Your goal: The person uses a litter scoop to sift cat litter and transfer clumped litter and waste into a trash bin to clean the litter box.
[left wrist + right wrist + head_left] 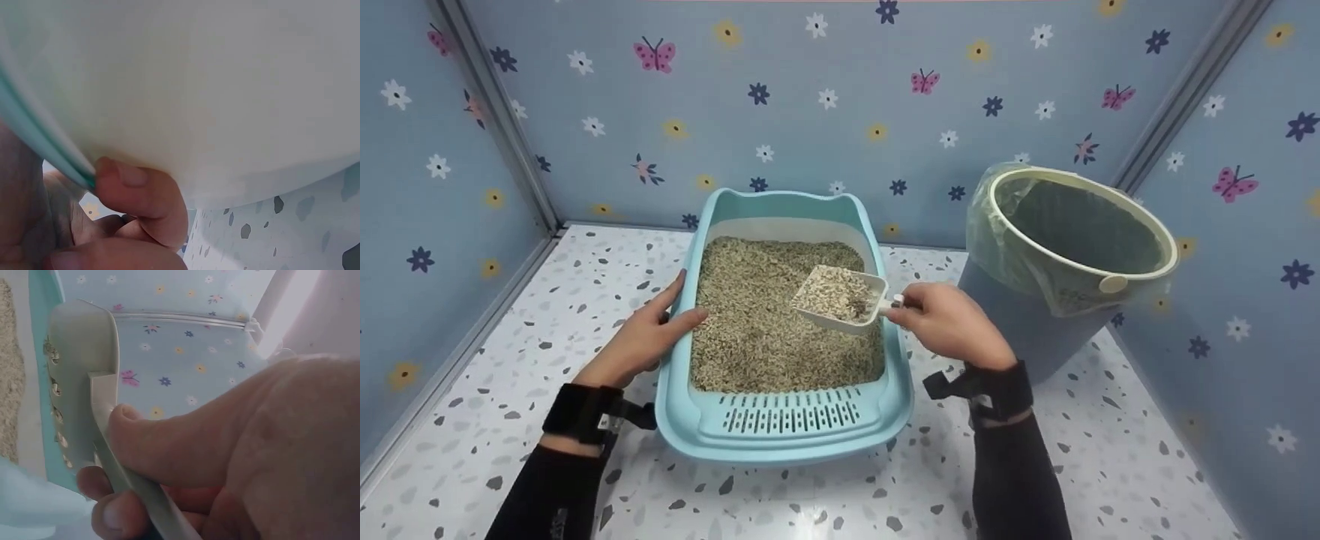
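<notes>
A light-blue litter box (780, 444) stands on the floor, filled with grainy tan litter (757, 330). My left hand (639, 336) grips its left side, thumb over the rim. In the left wrist view, the fingers (146, 194) curl against the rim from outside, beside the box's pale wall (236, 101). Above the right part of the litter, my right hand (952, 319) holds a white litter scoop (877, 286) by its handle. A heap of litter lies in the scoop. The right wrist view shows the thumb pressed along the handle and fingers wrapped beneath the scoop (84, 349).
To the right stands a grey-blue trash bin (1020, 315) with a cream ring (1166, 251) and a translucent liner (986, 232). Walls with flowers and butterflies (810, 135) enclose the speckled floor (780, 502) at back and both sides. A slotted ledge (712, 424) forms the box's near end.
</notes>
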Available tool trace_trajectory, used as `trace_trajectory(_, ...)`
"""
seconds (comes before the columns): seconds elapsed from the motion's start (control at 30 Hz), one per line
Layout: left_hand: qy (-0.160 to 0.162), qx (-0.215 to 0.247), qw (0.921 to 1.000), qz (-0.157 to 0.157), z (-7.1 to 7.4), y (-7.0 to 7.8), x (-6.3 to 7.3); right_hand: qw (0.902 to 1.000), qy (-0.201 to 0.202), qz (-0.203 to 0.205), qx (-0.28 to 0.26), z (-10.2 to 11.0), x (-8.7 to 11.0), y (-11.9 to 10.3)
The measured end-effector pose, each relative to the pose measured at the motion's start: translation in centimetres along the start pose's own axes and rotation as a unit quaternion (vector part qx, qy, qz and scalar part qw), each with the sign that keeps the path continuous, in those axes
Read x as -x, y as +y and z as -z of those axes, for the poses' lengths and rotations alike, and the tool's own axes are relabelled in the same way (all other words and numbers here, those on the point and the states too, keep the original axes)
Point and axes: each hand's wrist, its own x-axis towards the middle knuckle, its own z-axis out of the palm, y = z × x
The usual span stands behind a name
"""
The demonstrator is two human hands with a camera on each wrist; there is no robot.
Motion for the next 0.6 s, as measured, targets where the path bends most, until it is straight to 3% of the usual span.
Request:
trace_trajectory(0.17,0.001,0.008,1.0,-0.001,-0.2,0.1,-0.1,0.9991,-0.007,-0.004,-0.042,-1.2,-1.2,0.0)
trace_trajectory(0.37,-0.002,0.006,1.0,-0.001,-0.4,0.4,-0.1,0.9994,0.0,0.0,-0.035,0.8,0.2,1.5)
trace_trajectory(0.6,0.005,-0.001,1.0,0.001,-0.2,0.2,0.1,0.9984,-0.002,0.004,-0.057,-0.7,-1.0,0.2)
